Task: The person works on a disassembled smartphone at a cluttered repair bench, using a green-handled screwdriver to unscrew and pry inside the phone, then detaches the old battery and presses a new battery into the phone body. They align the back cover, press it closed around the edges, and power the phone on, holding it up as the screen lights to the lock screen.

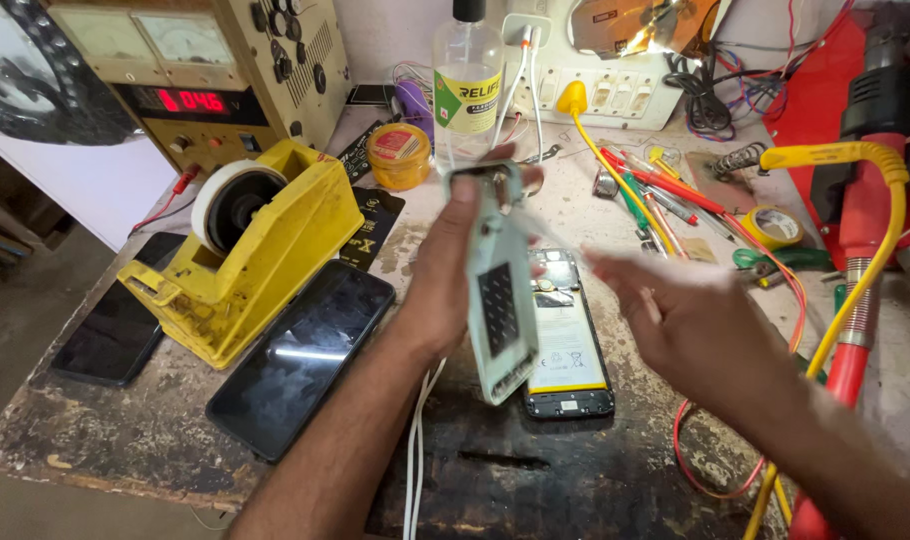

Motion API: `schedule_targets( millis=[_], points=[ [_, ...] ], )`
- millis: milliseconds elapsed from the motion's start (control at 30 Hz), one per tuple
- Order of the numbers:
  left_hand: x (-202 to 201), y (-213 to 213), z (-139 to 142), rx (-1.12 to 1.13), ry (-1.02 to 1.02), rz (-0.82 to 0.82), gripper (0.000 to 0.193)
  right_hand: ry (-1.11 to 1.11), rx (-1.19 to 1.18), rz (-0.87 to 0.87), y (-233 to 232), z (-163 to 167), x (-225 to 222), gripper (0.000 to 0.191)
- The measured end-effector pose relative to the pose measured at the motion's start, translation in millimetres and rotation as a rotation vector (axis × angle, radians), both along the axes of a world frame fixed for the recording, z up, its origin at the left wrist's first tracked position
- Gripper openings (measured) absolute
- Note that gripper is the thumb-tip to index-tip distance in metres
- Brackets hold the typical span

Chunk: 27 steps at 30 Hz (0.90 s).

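My left hand (455,270) grips a pale green phone back cover (497,290) and holds it upright on its edge above the bench, its inner side with a dark square patch facing right. My right hand (675,315) hovers open and blurred just right of the cover, fingers spread, touching nothing. Under both hands an opened phone (565,350) lies flat on the bench with its white battery showing.
A yellow tape dispenser (245,255) stands at left, with two black phones (300,360) (110,335) lying beside it. Behind are a power supply (195,70), a clear liquid bottle (467,85), a small orange tin (398,155), a socket strip (615,90). Tools, wires and a red-and-yellow hose (855,250) crowd the right.
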<state>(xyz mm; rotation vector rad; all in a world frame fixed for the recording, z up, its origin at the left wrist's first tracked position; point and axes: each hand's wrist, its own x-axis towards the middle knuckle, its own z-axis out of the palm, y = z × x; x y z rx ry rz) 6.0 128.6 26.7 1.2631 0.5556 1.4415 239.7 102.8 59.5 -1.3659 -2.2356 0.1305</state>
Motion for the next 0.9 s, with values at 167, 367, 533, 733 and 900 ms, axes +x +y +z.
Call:
schedule_targets(
  millis=[167, 367, 533, 733, 900],
  points=[
    [-26.5, 5.0, 8.3, 0.057, -0.252, 0.208, 0.088, -0.006, -0.091, 0.288, -9.0, 6.1, -13.2, 0.025],
    [-25.2, 2.8, 10.4, 0.09, -0.407, 0.113, 0.086, -0.009, -0.411, 0.079, 0.5, 25.4, -7.5, 0.033],
    [-24.7, -3.2, 12.0, 0.185, -0.519, 0.153, 0.085, 0.05, -0.508, 0.168, -11.3, -1.6, -10.9, 0.03],
    [-20.5, -9.7, 5.9, 0.348, -0.512, 0.115, 0.087, 0.066, -0.286, 0.232, -4.0, -3.7, -2.5, 0.024],
    [-17.1, -12.5, 4.6, 0.366, -0.51, 0.132, 0.09, 0.002, -0.347, 0.147, -13.4, 9.9, -17.6, 0.028]
  ],
)
